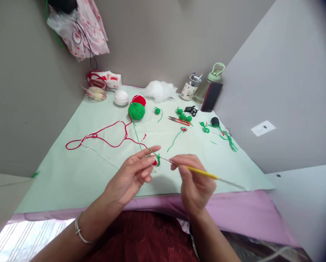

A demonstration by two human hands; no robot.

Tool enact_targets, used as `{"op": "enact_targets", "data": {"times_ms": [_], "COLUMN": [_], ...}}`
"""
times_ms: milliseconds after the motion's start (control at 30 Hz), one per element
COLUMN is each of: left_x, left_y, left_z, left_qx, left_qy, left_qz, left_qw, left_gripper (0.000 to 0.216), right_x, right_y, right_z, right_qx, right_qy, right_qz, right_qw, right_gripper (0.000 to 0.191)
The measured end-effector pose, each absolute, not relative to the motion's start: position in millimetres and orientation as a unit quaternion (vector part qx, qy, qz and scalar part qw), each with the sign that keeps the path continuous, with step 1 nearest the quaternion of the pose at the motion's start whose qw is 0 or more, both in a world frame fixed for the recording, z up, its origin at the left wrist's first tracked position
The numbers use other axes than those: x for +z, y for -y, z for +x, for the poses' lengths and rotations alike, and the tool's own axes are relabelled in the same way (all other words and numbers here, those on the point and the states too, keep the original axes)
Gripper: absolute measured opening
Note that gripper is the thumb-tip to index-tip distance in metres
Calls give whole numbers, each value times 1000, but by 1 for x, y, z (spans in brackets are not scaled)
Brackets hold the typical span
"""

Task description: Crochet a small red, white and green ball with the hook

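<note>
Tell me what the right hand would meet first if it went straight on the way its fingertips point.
The right hand would probably meet the small red-and-green yarn piece at the left hand's fingertips; the yellow-handled hook points there too, though depth is hard to judge.

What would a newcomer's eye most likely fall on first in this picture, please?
Probably the yellow-handled hook in the right hand's grip, its thin end at the small red, white and green piece in the left hand's grip. Next might come the bright green yarn ball, farther back on the table, with a red yarn ball just behind it.
</note>
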State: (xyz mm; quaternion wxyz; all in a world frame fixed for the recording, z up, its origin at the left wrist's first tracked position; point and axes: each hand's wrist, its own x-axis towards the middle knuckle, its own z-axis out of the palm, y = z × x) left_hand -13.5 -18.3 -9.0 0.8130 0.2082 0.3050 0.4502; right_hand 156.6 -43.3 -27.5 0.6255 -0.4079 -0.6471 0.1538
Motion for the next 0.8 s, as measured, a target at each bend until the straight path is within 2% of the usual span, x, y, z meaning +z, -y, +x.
{"op": "enact_targets", "data": {"times_ms": [133, 467, 533, 700, 800], "left_x": [-6, -2, -3, -10, -15], "left_y": [21, 26, 26, 27, 28], "left_z": [-11, -10, -10, -8, -7], "left_qx": [479, 478, 483, 507, 527], "left_qy": [-308, -326, -334, -368, -387], "left_qz": [250, 293, 298, 335, 355], "left_qw": [783, 761, 753, 704, 668], "left_gripper": [36, 37, 38, 40, 40], "right_x": [-19, -26, -23, -23, -26], "right_y": [38, 37, 40, 48, 47], "right_z": [154, 160, 161, 159, 157], "right_qx": [299, 396, 350, 129, 35], "right_qy": [587, 542, 574, 721, 768], "right_qz": [-377, -375, -389, -383, -363], "right_qw": [651, 639, 630, 563, 526], "right_gripper": [17, 22, 22, 24, 24]}}
